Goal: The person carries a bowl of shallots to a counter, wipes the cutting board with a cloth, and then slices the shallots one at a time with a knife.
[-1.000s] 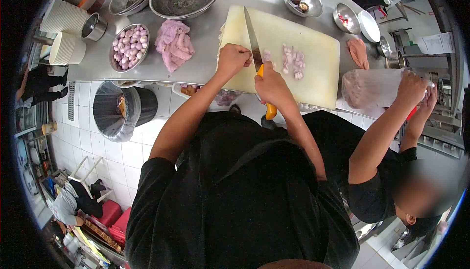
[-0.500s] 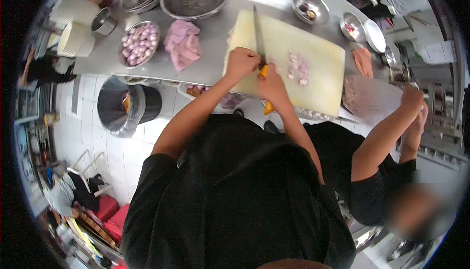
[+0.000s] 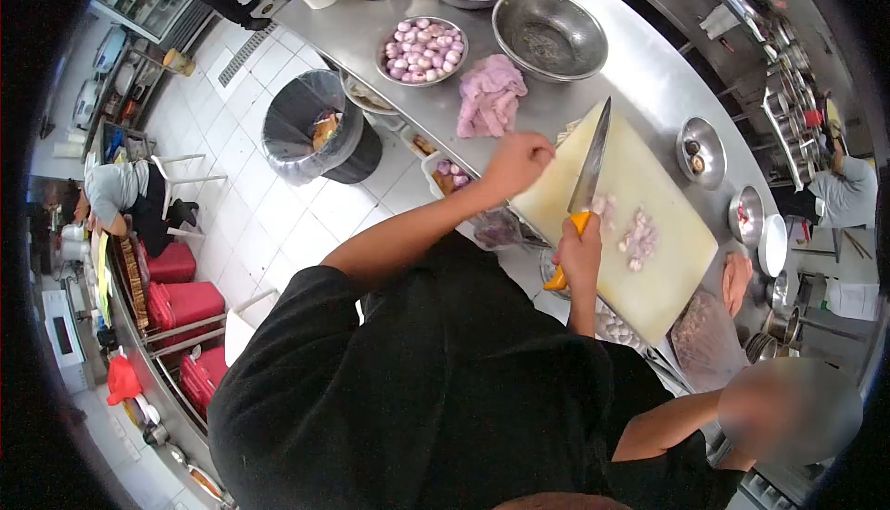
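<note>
My right hand (image 3: 581,255) is closed round the yellow handle of a large knife (image 3: 591,162), whose blade points up and away over the white cutting board (image 3: 667,264). Beside the blade, on the board, lie peeled and cut shallots (image 3: 639,239). My left hand (image 3: 521,167) is raised at the board's left edge, fingers curled together; whatever they may hold is too small to make out. Beyond it, a pink cloth (image 3: 489,95) lies crumpled next to a steel bowl of shallots (image 3: 423,51).
Steel bowls (image 3: 550,34) stand along the steel table (image 3: 640,56). A lined bin (image 3: 311,130) is on the floor at left. A co-worker's arm (image 3: 667,425) is at lower right, near a plastic bag (image 3: 706,338). Other people appear at the edges.
The view has turned, so table and board now slant down to the right. My left hand has moved away from the blade to the left, while my right hand still holds the knife.
</note>
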Demonstrator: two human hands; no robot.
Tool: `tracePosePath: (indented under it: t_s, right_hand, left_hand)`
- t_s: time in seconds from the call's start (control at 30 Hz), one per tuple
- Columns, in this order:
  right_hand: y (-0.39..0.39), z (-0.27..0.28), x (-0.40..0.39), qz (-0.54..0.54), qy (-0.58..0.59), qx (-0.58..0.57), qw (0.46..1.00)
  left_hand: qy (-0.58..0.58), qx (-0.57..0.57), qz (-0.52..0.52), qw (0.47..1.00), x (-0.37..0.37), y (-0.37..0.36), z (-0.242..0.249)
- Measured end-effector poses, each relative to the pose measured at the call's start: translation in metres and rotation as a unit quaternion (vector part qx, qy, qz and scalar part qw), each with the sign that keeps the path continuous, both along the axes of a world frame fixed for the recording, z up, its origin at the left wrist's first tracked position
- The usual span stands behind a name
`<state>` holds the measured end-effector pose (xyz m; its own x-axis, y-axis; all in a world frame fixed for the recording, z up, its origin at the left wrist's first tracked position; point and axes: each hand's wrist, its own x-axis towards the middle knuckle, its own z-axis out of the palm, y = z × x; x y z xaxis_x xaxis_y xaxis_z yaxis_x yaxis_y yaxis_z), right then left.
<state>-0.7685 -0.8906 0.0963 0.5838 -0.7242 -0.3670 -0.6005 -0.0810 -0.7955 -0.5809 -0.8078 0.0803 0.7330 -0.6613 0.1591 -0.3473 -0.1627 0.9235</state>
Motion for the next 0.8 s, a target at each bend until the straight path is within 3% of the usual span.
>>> tracePosePath:
  t_s: [0.07, 0.23, 0.33, 0.53, 0.63, 0.8]
  right_hand:
    - [-0.003, -0.013, -0.008, -0.009, -0.015, -0.009, 1.0]
    - [-0.023, -0.024, -0.035, -0.067, -0.022, -0.027, 0.997]
    - [-0.028, -0.014, -0.038, -0.099, -0.01, -0.028, 0.995]
    - [-0.016, 0.0, -0.019, -0.097, 0.029, -0.094, 0.991]
    - [-0.004, 0.002, -0.005, -0.091, 0.012, -0.054, 0.994]
    - [-0.004, -0.021, -0.002, -0.045, 0.037, -0.181, 0.982]
  left_hand:
    - [-0.026, -0.028, 0.058, 0.998, 0.025, 0.025, 0.002]
    - [-0.174, 0.045, 0.173, 0.968, 0.101, 0.072, 0.031]
    - [-0.254, 0.06, 0.208, 0.943, 0.148, 0.076, 0.018]
    - [-0.282, 0.105, 0.128, 0.945, 0.204, 0.069, -0.006]
    - [-0.284, 0.108, 0.109, 0.946, 0.208, 0.067, -0.007]
    - [-0.249, 0.153, 0.067, 0.954, 0.215, 0.069, 0.0]
